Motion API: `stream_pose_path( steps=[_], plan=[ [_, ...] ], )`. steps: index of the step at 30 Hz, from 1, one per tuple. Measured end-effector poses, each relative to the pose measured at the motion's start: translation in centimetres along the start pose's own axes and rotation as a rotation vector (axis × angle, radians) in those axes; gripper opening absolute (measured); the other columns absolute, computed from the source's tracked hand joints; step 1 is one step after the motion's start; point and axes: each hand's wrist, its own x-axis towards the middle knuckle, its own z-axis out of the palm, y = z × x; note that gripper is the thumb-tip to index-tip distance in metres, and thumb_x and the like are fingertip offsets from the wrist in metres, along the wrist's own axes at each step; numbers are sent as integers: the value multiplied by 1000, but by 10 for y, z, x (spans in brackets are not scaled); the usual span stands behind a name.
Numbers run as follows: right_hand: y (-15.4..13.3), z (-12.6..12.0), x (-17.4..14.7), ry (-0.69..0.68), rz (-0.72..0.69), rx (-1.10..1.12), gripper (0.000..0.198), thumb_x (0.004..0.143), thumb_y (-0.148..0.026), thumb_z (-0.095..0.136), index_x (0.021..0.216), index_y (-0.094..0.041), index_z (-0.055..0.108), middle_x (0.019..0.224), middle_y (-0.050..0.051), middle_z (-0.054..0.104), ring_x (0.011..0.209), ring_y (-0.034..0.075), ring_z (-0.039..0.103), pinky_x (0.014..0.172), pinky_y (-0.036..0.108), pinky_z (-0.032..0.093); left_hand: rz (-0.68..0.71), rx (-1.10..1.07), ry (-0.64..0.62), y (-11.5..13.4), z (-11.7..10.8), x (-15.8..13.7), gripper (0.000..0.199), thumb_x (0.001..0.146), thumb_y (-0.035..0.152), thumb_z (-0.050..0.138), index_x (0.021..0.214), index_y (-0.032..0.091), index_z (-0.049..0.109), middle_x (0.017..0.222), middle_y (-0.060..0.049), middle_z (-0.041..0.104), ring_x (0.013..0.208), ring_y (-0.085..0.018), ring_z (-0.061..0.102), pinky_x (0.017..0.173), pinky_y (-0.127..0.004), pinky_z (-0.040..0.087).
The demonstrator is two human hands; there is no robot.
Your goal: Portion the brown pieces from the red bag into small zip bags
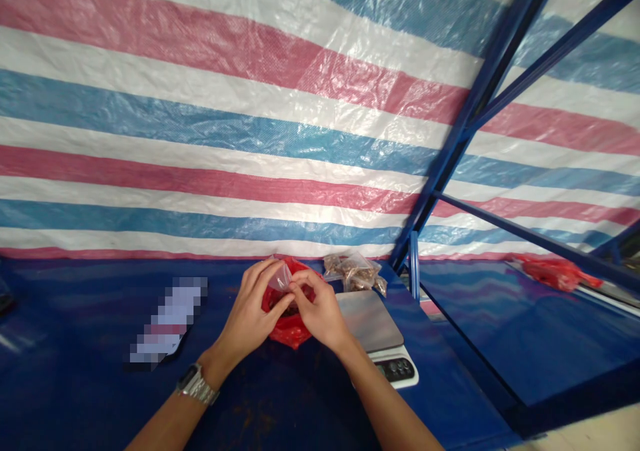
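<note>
Over an open red plastic bag (pixel 293 334) on the blue table, both hands pinch a small clear plastic bag (pixel 281 276). My left hand (pixel 253 308), with a metal watch on its wrist, has its fingers closed along the clear bag's left side. At the right side of its mouth, my right hand (pixel 320 308) grips with thumb and fingertips. Dark bits show inside the red bag, partly hidden by the hands; what they are I cannot make out. Just right of the right hand stands a kitchen scale (pixel 370 321) with a steel plate.
Several filled clear bags (pixel 357 271) lie behind the scale. A blurred-out phone-like object (pixel 167 321) rests on the left. Blue metal bars (pixel 445 164) rise at the right, before a striped tarp (pixel 225 138). Another red bag (pixel 555 272) lies on the far-right surface.
</note>
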Motion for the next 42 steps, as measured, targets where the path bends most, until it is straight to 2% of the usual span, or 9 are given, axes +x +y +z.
stream_pose_path(
  steps=[5,8,15,20,25,33,35,39,42],
  plan=[
    [-1,-1,2,-66,96,141,18,91,-41,66,88,-23,65,85,1,70,80,18,67,78,32,54,86,59,-103,-7,4,0,58,101,34,60,156,28,40,155,-13,52,145,-32,47,121,-54,42],
    [-4,-3,3,-147,152,173,21,88,-43,70,82,-23,66,81,-1,69,77,17,64,75,30,52,102,101,-110,-14,5,-1,53,104,31,53,155,25,42,154,-13,56,144,-31,51,120,-51,43],
    [-12,-12,6,-120,348,347,25,79,-43,78,74,-22,65,71,-3,67,68,15,60,70,28,48,87,156,-97,-18,-2,-2,46,104,35,54,148,23,53,142,-12,64,134,-30,59,115,-46,47],
    [-16,-16,6,-153,429,385,18,77,-35,75,69,-22,66,64,-4,65,63,14,58,67,27,45,83,134,-167,-16,-4,-1,51,102,35,57,152,28,49,147,-11,60,137,-29,57,116,-45,45],
    [-15,-20,7,-174,447,302,13,75,-30,73,67,-21,69,64,-3,68,64,15,59,68,28,46,136,137,-221,-13,-7,3,48,100,33,62,147,24,53,146,-11,64,136,-31,57,118,-49,43],
    [3,-22,7,-160,354,122,21,82,-37,69,67,-23,64,67,-1,70,67,18,63,67,30,48,196,119,-271,-2,-9,5,38,101,27,58,139,24,60,139,-10,69,131,-28,61,115,-45,44],
    [6,-24,7,-125,277,-8,26,89,-41,66,71,-22,66,70,0,71,68,19,64,66,31,48,141,134,-229,-2,-8,5,35,103,28,54,137,23,61,134,-10,72,125,-27,65,112,-44,47],
    [11,-28,4,19,21,-580,23,99,-37,59,91,-22,74,93,8,77,90,26,67,86,39,46,-158,202,5,-7,-8,5,37,106,36,43,136,20,58,126,-13,74,113,-30,71,100,-44,52],
    [16,-23,-1,-30,-21,-843,16,96,-37,69,96,-23,74,97,9,77,98,30,65,91,43,42,-399,164,46,-14,-5,4,36,106,45,38,122,20,59,111,-13,75,103,-32,74,86,-42,56]
  ],
)
